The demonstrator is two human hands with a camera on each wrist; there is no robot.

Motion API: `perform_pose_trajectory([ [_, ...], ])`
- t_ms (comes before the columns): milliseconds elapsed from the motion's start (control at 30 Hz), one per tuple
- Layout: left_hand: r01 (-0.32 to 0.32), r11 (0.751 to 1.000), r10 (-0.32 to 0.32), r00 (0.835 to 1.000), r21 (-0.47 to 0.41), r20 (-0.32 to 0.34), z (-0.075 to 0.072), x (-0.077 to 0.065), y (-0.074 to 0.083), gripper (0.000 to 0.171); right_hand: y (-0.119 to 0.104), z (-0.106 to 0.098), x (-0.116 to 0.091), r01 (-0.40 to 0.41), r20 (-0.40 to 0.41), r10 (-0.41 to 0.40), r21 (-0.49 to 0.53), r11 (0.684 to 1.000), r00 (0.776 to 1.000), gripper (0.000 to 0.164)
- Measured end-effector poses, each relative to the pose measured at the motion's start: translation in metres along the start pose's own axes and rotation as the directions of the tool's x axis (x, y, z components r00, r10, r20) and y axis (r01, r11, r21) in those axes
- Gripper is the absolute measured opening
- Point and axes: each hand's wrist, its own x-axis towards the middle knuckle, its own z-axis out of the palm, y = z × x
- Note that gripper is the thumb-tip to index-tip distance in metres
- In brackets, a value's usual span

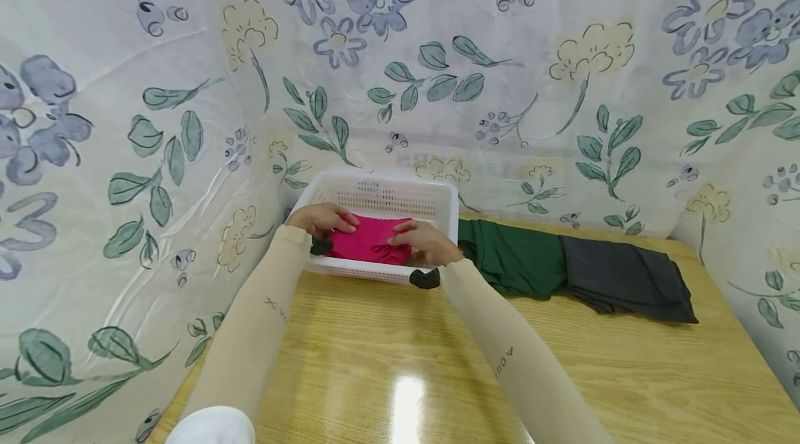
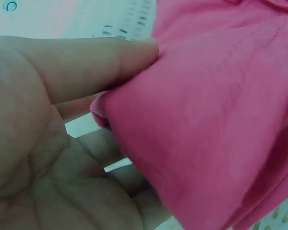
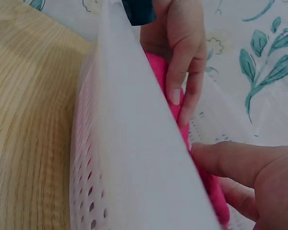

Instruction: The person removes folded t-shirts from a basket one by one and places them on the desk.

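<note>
A folded pink garment (image 1: pixel 369 239) lies inside a white plastic basket (image 1: pixel 362 268) with perforated walls. At its left end, my left hand (image 1: pixel 320 217) pinches the cloth; the left wrist view shows the thumb on top of the pink fabric (image 2: pixel 206 110) and the other fingers beneath its edge. My right hand (image 1: pixel 428 242) reaches over the basket's near right side and grips the garment's right end between thumb and fingers. In the right wrist view the basket wall (image 3: pixel 129 120) hides most of the cloth.
To the right of the basket, a folded dark green garment (image 1: pixel 521 256) and a folded dark grey garment (image 1: pixel 625 274) lie side by side on the wooden table (image 1: pixel 350 347). Floral sheeting (image 1: pixel 412 117) hangs behind and at both sides, close to the basket's back.
</note>
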Motion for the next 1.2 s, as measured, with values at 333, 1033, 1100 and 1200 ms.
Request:
perform_pose_trajectory([
  [333,-0.007,1.000,0.007,0.999,0.004,-0.037,0.001,-0.008,0.001,0.045,0.002,0.003,-0.004,0.053,-0.008,-0.053,-0.040,0.998,0.999,0.024],
  [1033,-0.060,0.995,0.050,0.992,-0.082,-0.115,-0.001,-0.020,0.002,0.047,0.003,0.003,-0.004,0.301,-0.141,-0.342,-0.252,0.920,0.929,0.026],
  [1100,-0.089,0.990,0.075,0.989,-0.105,-0.131,-0.001,-0.022,0.001,0.047,0.002,0.002,-0.005,0.323,-0.143,-0.366,-0.255,0.911,0.919,0.025],
  [1200,-0.139,0.982,0.118,0.981,-0.129,-0.155,-0.001,-0.026,-0.002,0.047,0.001,-0.001,-0.007,0.351,-0.134,-0.391,-0.249,0.903,0.911,0.024],
])
